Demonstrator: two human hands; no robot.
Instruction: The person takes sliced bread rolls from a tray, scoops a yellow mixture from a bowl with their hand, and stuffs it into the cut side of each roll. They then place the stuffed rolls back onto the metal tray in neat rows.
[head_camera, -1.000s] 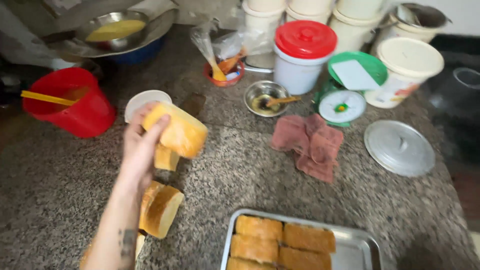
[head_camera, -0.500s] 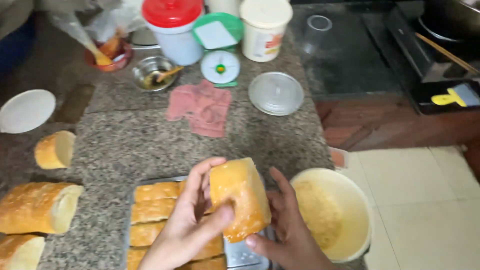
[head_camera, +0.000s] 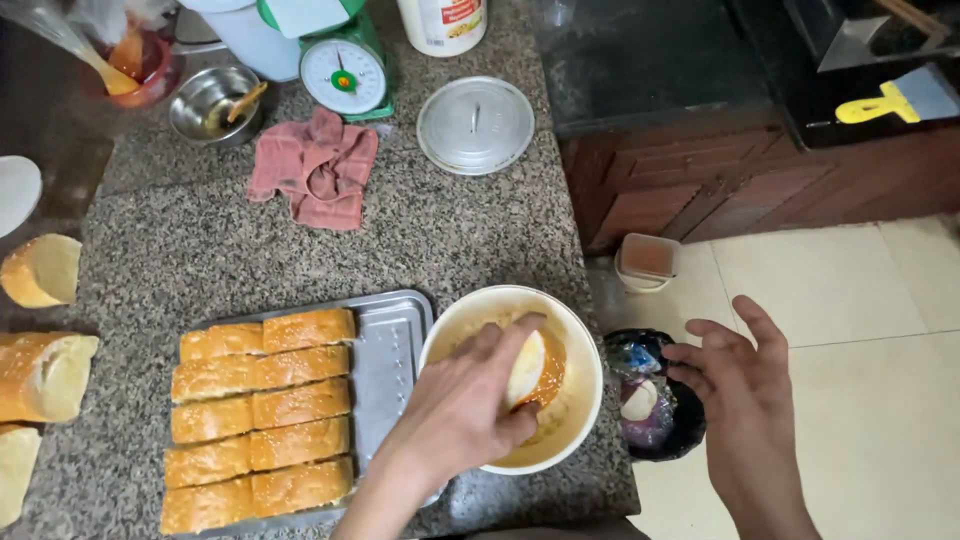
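My left hand (head_camera: 465, 405) grips a piece of bread (head_camera: 527, 368) and presses it down inside a cream bowl (head_camera: 480, 305) of yellow crumb mix at the counter's front edge. My right hand (head_camera: 738, 385) hovers open to the right of the bowl, past the counter edge and above the floor, holding nothing. Just left of the bowl lies a metal tray (head_camera: 390, 335) with several golden bread slices (head_camera: 262, 415) in rows.
Bread loaves (head_camera: 40, 372) lie at the left edge. A pink cloth (head_camera: 315, 168), a round metal lid (head_camera: 475, 124), a green scale (head_camera: 342, 72) and a small steel bowl (head_camera: 205, 100) sit further back. A black bin (head_camera: 650, 410) stands on the floor by the counter.
The bread piece, held up in both hands over the tray, has gone down into the bowl in my left hand. My right hand has let go and moved right.
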